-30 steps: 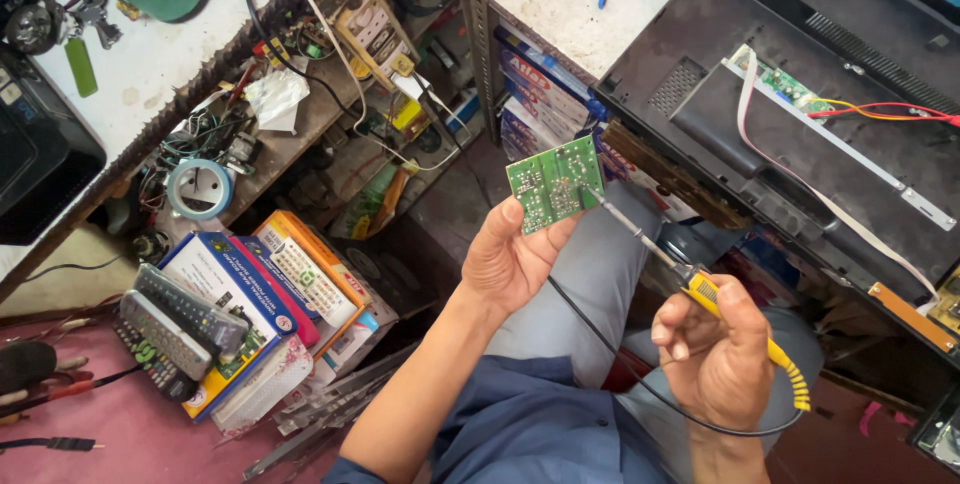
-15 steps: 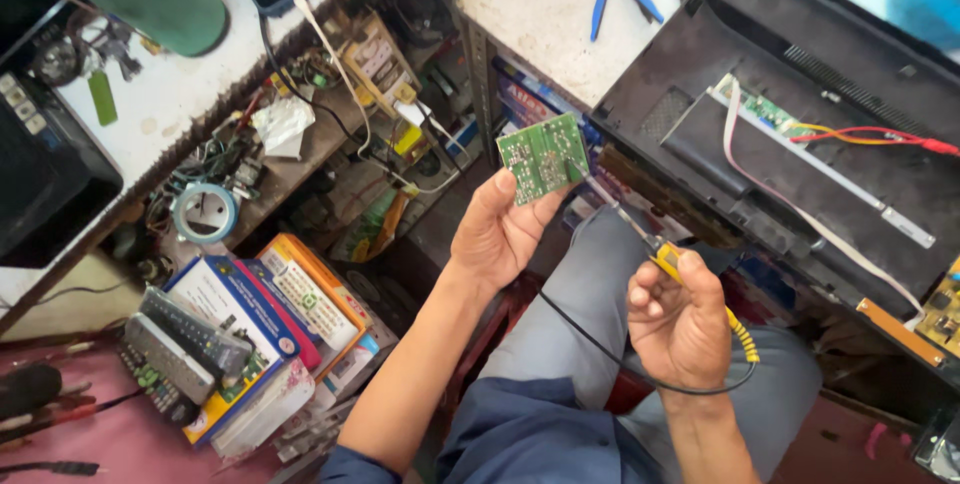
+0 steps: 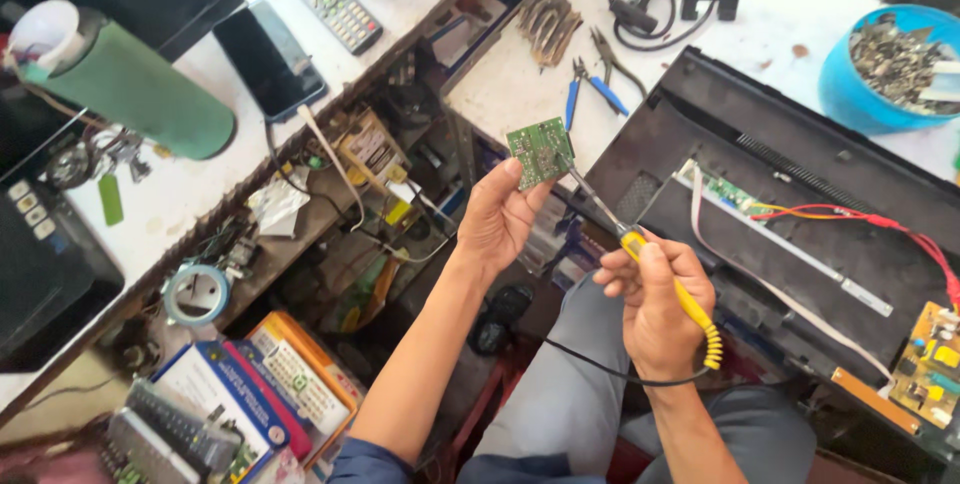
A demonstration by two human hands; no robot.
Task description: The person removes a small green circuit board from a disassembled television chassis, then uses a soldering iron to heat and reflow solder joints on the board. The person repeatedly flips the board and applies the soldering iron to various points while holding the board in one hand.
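Two hands: I see both up over the lap, between the left bench and the right bench.
Left hand (image 3: 497,219): closed on the board (image 3: 540,151), thumb on the near edge, fingertips behind it; the board stands raised and tilted toward me.
Right hand (image 3: 655,299): gripping the iron (image 3: 668,279) like a pen, fist wrapped around the yellow handle.
Iron tip: touching the board's right edge, or just beside it; I cannot tell which from here.
Cord: black, loops from the handle's near end down across the grey trousers.
Board handling: I judge it light and stiff, but fragile; solder points and small parts would suffer from a squeeze on the faces.
Where to hold: by the bare edges, as the left hand does now, away from the tip.
Iron handling: light and rigid; I judge the metal end hot, so only the yellow handle is safe.
Right of the hands: an opened black set (image 3: 800,214) with red and orange wires.
Far: blue pliers (image 3: 585,89) on the white bench.
Left: a green bottle (image 3: 140,94) beside a phone (image 3: 268,59).
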